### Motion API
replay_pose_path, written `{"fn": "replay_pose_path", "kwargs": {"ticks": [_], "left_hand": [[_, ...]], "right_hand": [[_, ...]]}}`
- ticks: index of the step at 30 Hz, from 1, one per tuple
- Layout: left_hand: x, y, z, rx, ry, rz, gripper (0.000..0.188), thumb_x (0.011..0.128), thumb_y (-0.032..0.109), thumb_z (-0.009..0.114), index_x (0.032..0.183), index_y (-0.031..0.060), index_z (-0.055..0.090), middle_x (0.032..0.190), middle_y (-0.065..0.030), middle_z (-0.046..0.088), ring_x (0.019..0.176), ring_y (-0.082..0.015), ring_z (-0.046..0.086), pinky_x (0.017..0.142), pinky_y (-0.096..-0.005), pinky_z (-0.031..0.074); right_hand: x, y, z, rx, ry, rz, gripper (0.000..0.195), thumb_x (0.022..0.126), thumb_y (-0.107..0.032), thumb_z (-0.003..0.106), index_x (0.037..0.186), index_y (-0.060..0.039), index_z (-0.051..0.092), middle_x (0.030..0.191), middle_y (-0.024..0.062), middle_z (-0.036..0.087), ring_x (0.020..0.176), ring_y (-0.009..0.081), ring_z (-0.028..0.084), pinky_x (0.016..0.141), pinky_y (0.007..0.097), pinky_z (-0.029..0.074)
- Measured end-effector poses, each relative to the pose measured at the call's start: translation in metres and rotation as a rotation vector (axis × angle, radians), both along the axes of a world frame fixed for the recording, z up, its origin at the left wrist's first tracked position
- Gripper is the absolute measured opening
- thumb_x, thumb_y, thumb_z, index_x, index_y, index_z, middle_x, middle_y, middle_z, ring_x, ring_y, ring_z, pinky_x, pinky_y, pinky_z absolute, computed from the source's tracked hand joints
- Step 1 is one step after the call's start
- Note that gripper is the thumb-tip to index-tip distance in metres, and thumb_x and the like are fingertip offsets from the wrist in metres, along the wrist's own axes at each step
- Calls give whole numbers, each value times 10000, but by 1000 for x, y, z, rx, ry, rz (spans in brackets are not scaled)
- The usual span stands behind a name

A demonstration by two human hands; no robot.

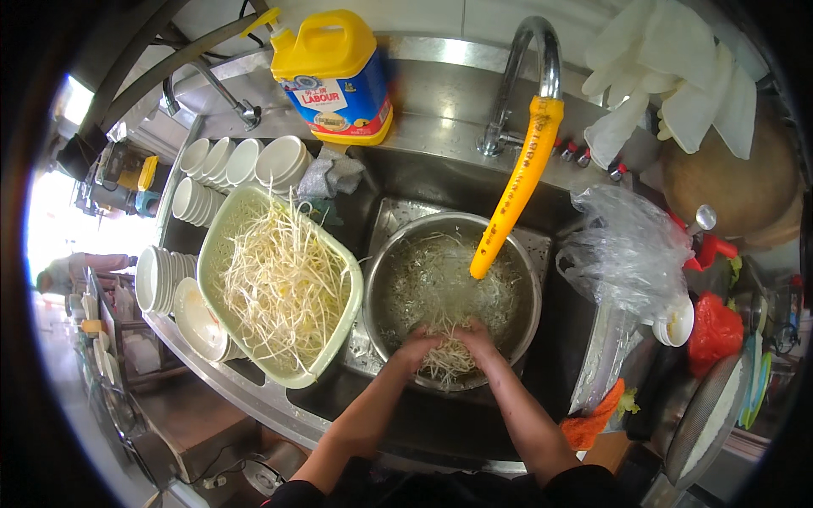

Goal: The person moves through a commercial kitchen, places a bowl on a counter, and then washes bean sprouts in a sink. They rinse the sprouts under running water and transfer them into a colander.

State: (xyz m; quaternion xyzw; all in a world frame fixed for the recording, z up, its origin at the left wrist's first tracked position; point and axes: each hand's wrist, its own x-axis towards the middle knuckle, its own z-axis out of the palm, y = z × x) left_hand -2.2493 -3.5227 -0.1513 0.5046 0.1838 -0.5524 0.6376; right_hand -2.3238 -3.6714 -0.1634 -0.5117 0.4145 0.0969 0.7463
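Note:
A round metal basin [373, 305] stands in the sink, holding water with loose bits floating in it. My left hand [419, 346] and my right hand [475, 340] are both in the basin, cupped around a clump of bean sprouts [450, 362] at its near side. The fingertips are partly hidden by water and sprouts. A yellow hose [514, 190] on the faucet hangs over the basin, its end just above the churned water. To the left, a pale green plastic basket [346, 267] is heaped with more bean sprouts [286, 286].
Stacked white bowls [159, 279] line the sink's left side. A yellow and blue detergent jug [336, 89] stands behind. At right lie a clear plastic bag [625, 247], an orange cloth [594, 419] and a mesh strainer [705, 419]. White gloves [679, 70] hang above.

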Motion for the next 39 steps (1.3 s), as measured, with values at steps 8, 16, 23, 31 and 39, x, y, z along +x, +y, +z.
{"fn": "replay_pose_path", "kwargs": {"ticks": [8,16,23,31,39], "left_hand": [[33,11,21,674,-629,-137,372,692,142,681,1011,-2,556,974,-132,611,889,-198,579,779,-328,458],[18,-2,-13,688,-1080,-638,399,746,200,559,1122,67,545,1086,-192,570,1022,-349,534,865,-413,443],[9,-40,40,460,-793,-333,400,697,127,619,1088,63,565,990,-159,626,878,-286,605,774,-345,483],[9,-56,75,51,-600,-101,498,688,11,593,1175,15,488,1032,-131,592,947,-209,562,823,-289,444],[20,-63,174,14,-1030,-47,430,691,-23,537,1119,14,520,1015,-124,577,954,-209,553,845,-289,429]], "right_hand": [[8,-15,-2,-736,-155,-80,302,713,-60,573,1011,-26,536,823,108,593,687,233,556,644,330,444],[5,-11,-27,-931,-20,214,389,716,-210,607,1046,-20,531,1004,199,576,925,363,555,802,407,444],[19,5,-11,-418,-142,123,397,762,-144,599,1132,-34,508,1047,128,572,923,268,569,776,351,460],[14,-13,102,178,-136,-299,405,789,-74,575,1179,-44,470,1074,92,561,945,207,557,781,332,464],[25,-21,194,68,-372,-302,422,807,-55,541,1216,-39,438,1115,87,543,1007,197,532,841,315,440]]}}
